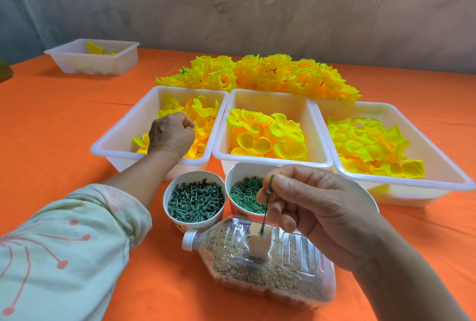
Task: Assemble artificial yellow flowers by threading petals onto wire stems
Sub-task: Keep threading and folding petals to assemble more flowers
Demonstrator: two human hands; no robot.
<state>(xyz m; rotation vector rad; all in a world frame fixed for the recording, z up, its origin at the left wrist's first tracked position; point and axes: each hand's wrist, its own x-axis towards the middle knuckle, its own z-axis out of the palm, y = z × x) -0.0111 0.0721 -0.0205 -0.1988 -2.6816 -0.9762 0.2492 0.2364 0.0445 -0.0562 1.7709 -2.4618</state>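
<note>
Head view: right hand [316, 207] pinches the wire stem [266, 207], seated in the near wooden block [258, 243]; left hand [171, 135], fingers curled, grasp indiscernible, sits among petals [203, 114] in the left tray [121, 124]; several clinging petals could lift together and jam threading.

hand [171, 135] gripping petals [203, 114], fingers [283, 184] pinching wire [266, 211]

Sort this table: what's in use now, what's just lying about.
In use: left hand, left white plastic tub of yellow petals, right hand, thin green wire stem, sand-filled clear plastic bottle.
Idle: finished yellow flower pile, far white plastic tub.
</note>
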